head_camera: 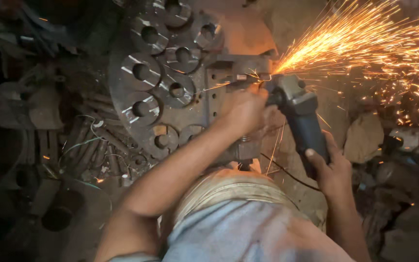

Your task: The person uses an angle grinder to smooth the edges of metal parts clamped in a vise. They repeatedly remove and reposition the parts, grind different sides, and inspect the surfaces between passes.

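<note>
I hold a dark angle grinder [300, 116] with both hands. My right hand [331, 169] grips its rear body. My left hand [244, 109] is closed around the front of the tool, near its head. The grinder's disc meets a grey metal block [241, 65] with small holes in its face, and a dense spray of orange sparks [364, 43] shoots up and to the right. The disc itself is hidden by my left hand and the glare.
Several round metal flanges [141, 72] with centre holes lie stacked on a large steel plate [117, 90] to the left. Scrap rods and wire [93, 145] litter the dark floor. Stones [363, 137] lie at right. A black power cable [287, 172] trails toward my body.
</note>
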